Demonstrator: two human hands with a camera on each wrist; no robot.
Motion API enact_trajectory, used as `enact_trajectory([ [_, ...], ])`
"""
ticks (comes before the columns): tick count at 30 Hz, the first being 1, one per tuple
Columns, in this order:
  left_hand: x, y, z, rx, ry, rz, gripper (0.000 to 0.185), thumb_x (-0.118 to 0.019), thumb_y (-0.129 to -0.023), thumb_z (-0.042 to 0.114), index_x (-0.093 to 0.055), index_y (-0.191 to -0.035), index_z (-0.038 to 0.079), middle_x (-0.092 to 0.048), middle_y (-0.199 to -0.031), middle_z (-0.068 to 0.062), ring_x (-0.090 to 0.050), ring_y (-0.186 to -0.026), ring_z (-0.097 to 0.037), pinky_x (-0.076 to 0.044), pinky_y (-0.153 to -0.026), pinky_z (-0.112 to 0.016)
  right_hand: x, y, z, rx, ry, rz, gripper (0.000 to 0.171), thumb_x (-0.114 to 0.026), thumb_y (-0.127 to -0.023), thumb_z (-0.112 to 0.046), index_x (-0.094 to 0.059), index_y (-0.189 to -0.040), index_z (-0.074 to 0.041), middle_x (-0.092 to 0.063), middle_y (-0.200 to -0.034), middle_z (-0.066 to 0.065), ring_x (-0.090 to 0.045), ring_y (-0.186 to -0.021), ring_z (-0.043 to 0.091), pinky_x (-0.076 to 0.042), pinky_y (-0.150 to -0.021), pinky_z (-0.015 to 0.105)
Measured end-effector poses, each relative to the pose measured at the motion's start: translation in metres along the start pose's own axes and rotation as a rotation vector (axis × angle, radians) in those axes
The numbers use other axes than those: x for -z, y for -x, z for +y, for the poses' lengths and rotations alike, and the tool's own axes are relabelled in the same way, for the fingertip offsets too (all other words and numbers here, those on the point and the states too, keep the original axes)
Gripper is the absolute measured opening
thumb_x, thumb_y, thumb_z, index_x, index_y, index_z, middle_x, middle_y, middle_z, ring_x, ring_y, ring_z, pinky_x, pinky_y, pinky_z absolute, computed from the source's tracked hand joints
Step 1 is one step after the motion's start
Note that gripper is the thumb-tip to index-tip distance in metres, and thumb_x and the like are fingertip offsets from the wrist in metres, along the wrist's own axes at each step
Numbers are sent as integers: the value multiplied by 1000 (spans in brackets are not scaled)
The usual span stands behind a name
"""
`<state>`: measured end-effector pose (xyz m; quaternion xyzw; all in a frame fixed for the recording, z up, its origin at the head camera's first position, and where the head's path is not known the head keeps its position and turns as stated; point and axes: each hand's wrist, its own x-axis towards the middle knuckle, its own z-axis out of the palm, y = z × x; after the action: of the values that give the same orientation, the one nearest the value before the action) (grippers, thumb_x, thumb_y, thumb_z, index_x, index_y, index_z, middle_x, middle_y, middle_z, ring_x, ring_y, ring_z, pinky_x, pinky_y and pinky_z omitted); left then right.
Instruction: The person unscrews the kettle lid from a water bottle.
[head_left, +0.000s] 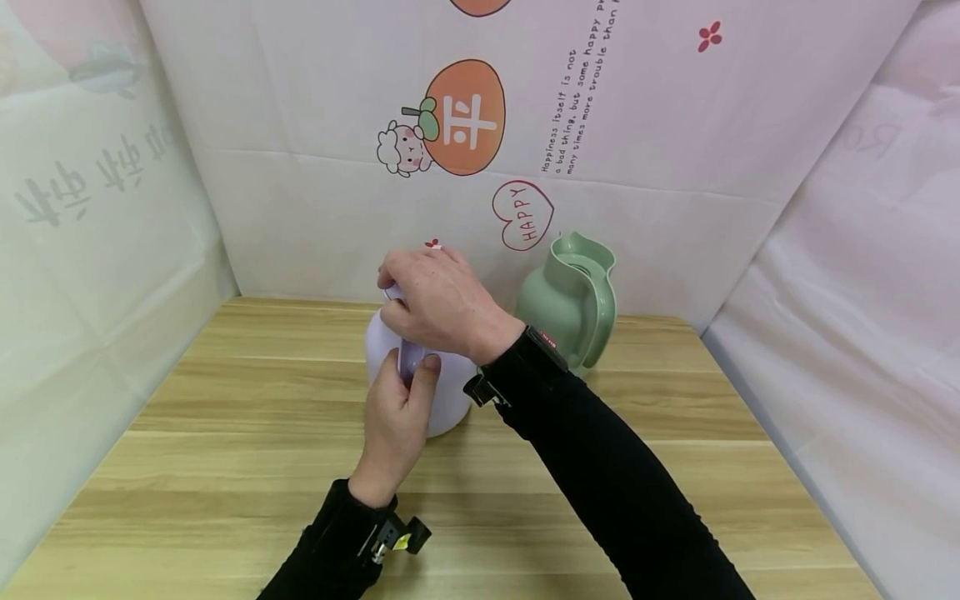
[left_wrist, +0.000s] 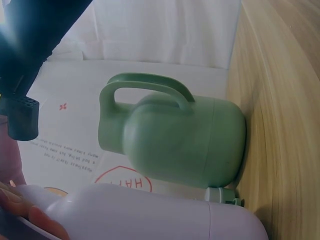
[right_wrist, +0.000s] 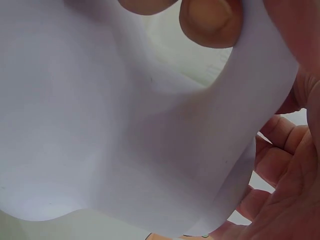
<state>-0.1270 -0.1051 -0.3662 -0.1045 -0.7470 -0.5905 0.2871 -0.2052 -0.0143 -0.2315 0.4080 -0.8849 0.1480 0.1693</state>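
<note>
A lavender thermos jug (head_left: 452,396) stands on the wooden table in front of me, its pouring neck turned away. My left hand (head_left: 393,421) grips its handle, thumb along the near side. From above, my right hand (head_left: 442,300) reaches over the jug's top with bent fingers around the mouth. Seen close in the right wrist view, the pale neck (right_wrist: 165,150) has fingers (right_wrist: 277,160) along its rim. Whatever the right fingers hold inside the mouth is hidden. In the left wrist view, the jug's smooth side (left_wrist: 150,215) fills the lower edge.
Behind and to the right stands a green thermos jug (head_left: 551,312), handle toward me, its mouth uncovered. A small green stopper (left_wrist: 221,195) sits on the table between the two jugs. Printed white cloth (head_left: 315,208) walls the back and both sides of the wooden table (head_left: 247,467).
</note>
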Motion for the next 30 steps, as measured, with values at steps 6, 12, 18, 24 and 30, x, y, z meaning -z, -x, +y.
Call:
enact_trajectory([
  [6, 0, 0, -1, -2, -9, 4, 24, -55, -109, 22, -48, -92, 5, -38, -73, 0, -34, -59, -12, -29, -55, -27, 0, 0, -1, 26, 7, 10, 28, -54, -88, -13, -69, -111, -13, -74, -110, -4, -65, -96, 11, -42, -106, 40],
  [12, 0, 0, 0, -5, 0, 4, 23, -54, -109, 21, -49, -93, 6, -38, -73, 0, -34, -60, -11, -30, -56, -28, 0, 0, -2, 40, 20, 9, 29, -53, -90, -12, -69, -113, -14, -75, -110, -5, -64, -92, 10, -43, -105, 38],
  [18, 0, 0, -1, -8, -7, 11, 23, -54, -109, 22, -49, -93, 6, -38, -73, 0, -34, -59, -11, -30, -56, -28, -2, -1, -3, 39, 34, 39, 32, -55, -92, -13, -68, -121, -15, -75, -115, -3, -64, -92, 14, -48, -96, 36],
  [24, 0, 0, 1, -3, -23, 16, 23, -55, -109, 25, -50, -94, 7, -40, -75, 1, -38, -61, -13, -31, -55, -27, -2, 0, -9, -198, 159, 83, 46, -61, -100, -46, -63, -134, -15, -71, -124, 11, -68, -105, 27, -57, -78, 40],
  [30, 1, 0, 2, 9, -15, 8, 22, -56, -108, 25, -56, -103, 4, -45, -78, -1, -45, -66, -16, -37, -58, -28, -2, 1, -13, -378, 298, 32, 47, -51, -100, -68, -64, -111, -24, -66, -96, 11, -62, -84, 29, -51, -63, 44],
])
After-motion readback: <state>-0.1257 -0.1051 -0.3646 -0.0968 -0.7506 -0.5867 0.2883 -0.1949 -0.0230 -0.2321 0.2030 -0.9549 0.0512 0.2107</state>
